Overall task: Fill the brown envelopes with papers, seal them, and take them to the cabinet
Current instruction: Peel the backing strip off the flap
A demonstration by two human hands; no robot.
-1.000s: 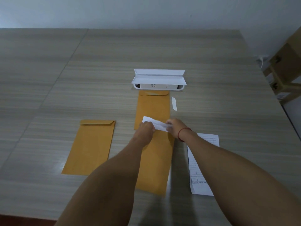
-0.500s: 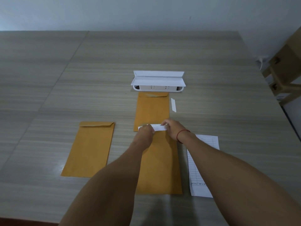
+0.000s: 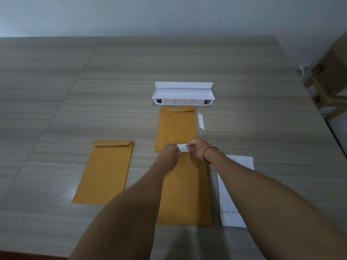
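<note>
– While the left envelope lies flat and well apart, flap folded down, what is the risk at the middle one?

– Entry. Middle envelope lies flat on the table, its far end hidden under the hands. Left hand and right hand each pinch one end of a white strip over that far end. My reading: it is a liner off the flap glue, so the step is sealing. Risks, left to right:
1. An uneven pull tears the strip and leaves a piece on the glue.
2. Nothing pins the envelope, so a tug could drag it or crease the flap.
3. The far envelope ends right at the hands, and bare glue could catch it.
4. A sheet lies outside, just right of the middle envelope. I cannot tell whether that envelope is filled; sealing it empty would spoil it.

– Fingers against strip?

– Left fingers are curled and closed narrowly on the strip, whose left tip shows past the knuckles. Right fingers pinch the other end. The strip spans the small gap between the hands, roughly level. I cannot tell whether it touches the envelope. Neither hand grips the envelope itself, which lies directly beneath the fingers.
</note>
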